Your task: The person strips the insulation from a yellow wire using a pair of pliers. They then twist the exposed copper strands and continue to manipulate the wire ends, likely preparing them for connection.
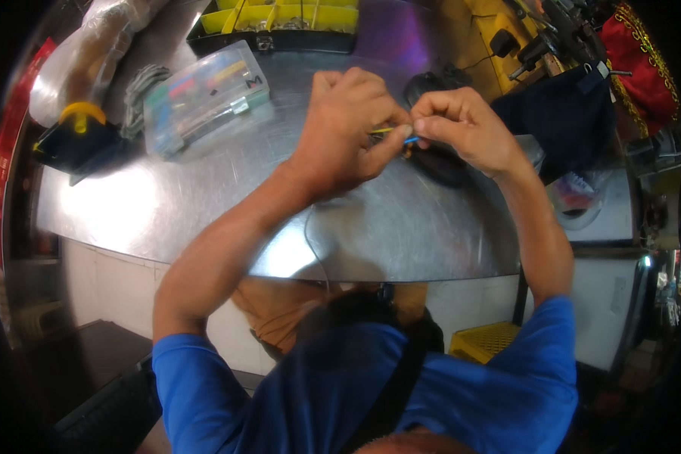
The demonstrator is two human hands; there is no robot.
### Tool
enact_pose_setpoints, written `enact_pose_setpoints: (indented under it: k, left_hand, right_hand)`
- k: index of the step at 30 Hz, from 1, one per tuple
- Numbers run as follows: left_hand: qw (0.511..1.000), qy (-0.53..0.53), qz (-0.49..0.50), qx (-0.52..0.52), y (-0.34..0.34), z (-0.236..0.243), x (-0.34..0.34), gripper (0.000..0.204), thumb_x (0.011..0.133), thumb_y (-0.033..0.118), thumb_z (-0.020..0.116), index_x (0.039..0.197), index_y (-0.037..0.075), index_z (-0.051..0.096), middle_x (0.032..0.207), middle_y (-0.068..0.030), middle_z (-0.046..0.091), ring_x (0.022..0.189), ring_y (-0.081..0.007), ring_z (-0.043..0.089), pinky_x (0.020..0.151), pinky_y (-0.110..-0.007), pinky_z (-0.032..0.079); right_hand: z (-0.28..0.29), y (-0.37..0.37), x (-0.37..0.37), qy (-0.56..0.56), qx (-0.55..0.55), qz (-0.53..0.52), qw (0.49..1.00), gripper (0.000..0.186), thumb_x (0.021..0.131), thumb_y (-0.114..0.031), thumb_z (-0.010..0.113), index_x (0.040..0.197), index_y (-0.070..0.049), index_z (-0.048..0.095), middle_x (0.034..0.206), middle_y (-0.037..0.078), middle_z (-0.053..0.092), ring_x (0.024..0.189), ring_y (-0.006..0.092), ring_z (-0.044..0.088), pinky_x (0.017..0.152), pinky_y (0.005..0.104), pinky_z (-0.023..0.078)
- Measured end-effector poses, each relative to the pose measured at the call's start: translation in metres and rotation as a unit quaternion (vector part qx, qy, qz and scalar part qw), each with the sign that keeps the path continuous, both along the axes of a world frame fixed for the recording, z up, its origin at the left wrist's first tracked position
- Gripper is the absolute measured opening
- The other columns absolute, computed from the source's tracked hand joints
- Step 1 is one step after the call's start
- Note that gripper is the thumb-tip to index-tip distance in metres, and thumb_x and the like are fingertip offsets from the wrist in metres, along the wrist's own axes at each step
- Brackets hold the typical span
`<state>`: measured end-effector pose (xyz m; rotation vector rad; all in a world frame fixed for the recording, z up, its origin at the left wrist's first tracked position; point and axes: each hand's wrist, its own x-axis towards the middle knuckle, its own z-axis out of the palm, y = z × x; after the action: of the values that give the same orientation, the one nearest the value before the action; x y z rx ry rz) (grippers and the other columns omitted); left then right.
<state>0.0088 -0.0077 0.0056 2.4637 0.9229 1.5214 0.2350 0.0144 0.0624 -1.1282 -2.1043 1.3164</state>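
My left hand (356,125) has its fingers curled, pinching a thin yellow piece (380,131) that looks like a wire or tube. My right hand (454,125) meets it at the fingertips, pinched on a short thin blue piece (411,140). The exact join between the pieces is too small to make out. Behind and below the hands lies a dark elongated object (439,166), partly hidden, on the steel table (204,197). A thin dark cord (318,257) runs from near my hands down past the table's front edge.
A clear compartment case (200,102) with colourful contents sits left of my hands, beside grey gloves (140,94). A yellow-and-black organiser (272,19) is at the back. Plastic-wrapped goods (79,57) lie far left; dark cloth (556,113) and black tools (545,45) crowd the right.
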Motion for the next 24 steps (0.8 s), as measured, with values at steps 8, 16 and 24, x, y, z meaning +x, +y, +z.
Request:
enact_pose_setpoints:
  k: [8,16,24]
  left_hand:
    - [0.985,-0.046,-0.011,-0.168,-0.003,0.003,0.0,0.01,0.09,0.016,0.076,0.091,0.006,0.074,0.087,-0.0044,0.068,0.094,-0.0203,0.061,0.091,-0.038,0.042]
    - [0.949,-0.088,-0.061,-0.295,-0.001,0.001,0.0,0.019,0.095,0.021,0.074,0.096,0.001,0.076,0.09,-0.0074,0.072,0.094,-0.0195,0.062,0.086,-0.037,0.049]
    - [0.971,-0.071,-0.039,-0.227,-0.002,-0.001,0.001,0.014,0.092,0.018,0.075,0.092,0.005,0.074,0.088,-0.0043,0.068,0.095,-0.0187,0.061,0.089,-0.039,0.043]
  right_hand:
    - [-0.016,-0.024,-0.012,-0.021,0.5,-0.045,0.864,0.012,0.085,-0.005,0.079,0.094,-0.001,0.071,0.081,0.006,0.072,0.072,0.0193,0.07,0.088,0.0374,0.059]
    - [-0.025,-0.021,-0.013,0.003,0.606,-0.025,0.795,0.014,0.08,0.001,0.082,0.091,-0.002,0.074,0.085,0.008,0.074,0.074,0.022,0.073,0.083,0.0387,0.063]
    - [-0.027,-0.021,-0.016,-0.038,0.61,-0.032,0.791,0.014,0.084,-0.001,0.078,0.095,-0.002,0.07,0.087,0.01,0.071,0.079,0.0255,0.07,0.077,0.037,0.058]
